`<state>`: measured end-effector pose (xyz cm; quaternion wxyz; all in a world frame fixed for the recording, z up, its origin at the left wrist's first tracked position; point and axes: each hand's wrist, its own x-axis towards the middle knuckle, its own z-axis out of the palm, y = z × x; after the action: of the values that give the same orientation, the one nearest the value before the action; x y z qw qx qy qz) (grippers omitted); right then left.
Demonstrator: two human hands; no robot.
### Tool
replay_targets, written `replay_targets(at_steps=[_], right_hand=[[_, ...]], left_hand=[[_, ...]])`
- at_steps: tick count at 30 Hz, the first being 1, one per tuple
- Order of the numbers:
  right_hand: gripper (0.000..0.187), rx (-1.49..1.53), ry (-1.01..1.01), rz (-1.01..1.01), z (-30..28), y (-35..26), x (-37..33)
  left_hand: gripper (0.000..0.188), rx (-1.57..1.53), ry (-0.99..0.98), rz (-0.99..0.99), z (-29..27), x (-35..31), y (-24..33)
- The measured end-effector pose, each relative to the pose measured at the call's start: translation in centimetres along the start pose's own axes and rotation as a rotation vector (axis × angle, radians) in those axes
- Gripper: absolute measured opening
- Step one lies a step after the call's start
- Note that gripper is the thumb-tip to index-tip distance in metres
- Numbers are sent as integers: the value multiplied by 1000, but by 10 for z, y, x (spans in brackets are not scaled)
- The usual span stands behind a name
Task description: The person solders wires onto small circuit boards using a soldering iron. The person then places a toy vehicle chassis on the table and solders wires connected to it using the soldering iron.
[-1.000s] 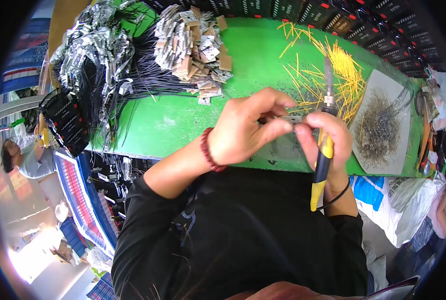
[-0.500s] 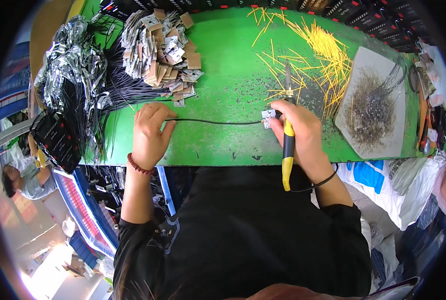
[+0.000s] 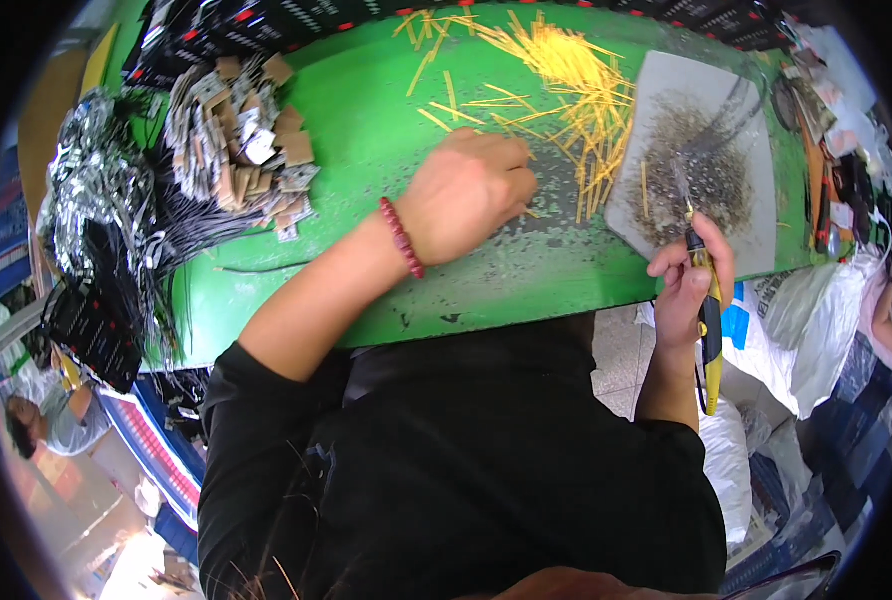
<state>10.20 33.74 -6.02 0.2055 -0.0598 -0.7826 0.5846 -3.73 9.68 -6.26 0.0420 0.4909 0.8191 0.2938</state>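
Note:
My right hand grips a soldering iron with a yellow and black handle. Its metal tip points away from me, over a pale board strewn with dark grit and fine dark strands. Above the middle of the green table, my left hand is curled, back of the hand up; what its fingers hold, if anything, is hidden. A black wire lies on the table and runs toward my left forearm. The small square circuit board seen earlier is out of sight. Thin yellow sticks lie just beyond my left hand.
At the left are a pile of small square boards with black wires and a heap of silvery strips. Black boxes line the far edge. White plastic bags stand at the right, and a person is at far left.
My left hand has moved right and away from me, toward the yellow sticks. My right hand has carried the soldering iron right, off the small circuit board. The view has shifted too.

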Motion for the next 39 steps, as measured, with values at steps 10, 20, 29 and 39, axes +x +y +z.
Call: replay_targets(at_steps=[10,20,29,39], right_hand=[[34,133,252,36,-63,39,27],[18,36,253,78,-58,49,40],[17,5,265,100,-56,50,39],[25,187,146,39,-19,20,18]], left_hand=[[13,71,233,-183,-18,-12,12],[12,-125,354,-401,-28,-58,25],[11,-169,392,-524,-26,-88,32],[14,37,433,-378,-8,-93,42]])
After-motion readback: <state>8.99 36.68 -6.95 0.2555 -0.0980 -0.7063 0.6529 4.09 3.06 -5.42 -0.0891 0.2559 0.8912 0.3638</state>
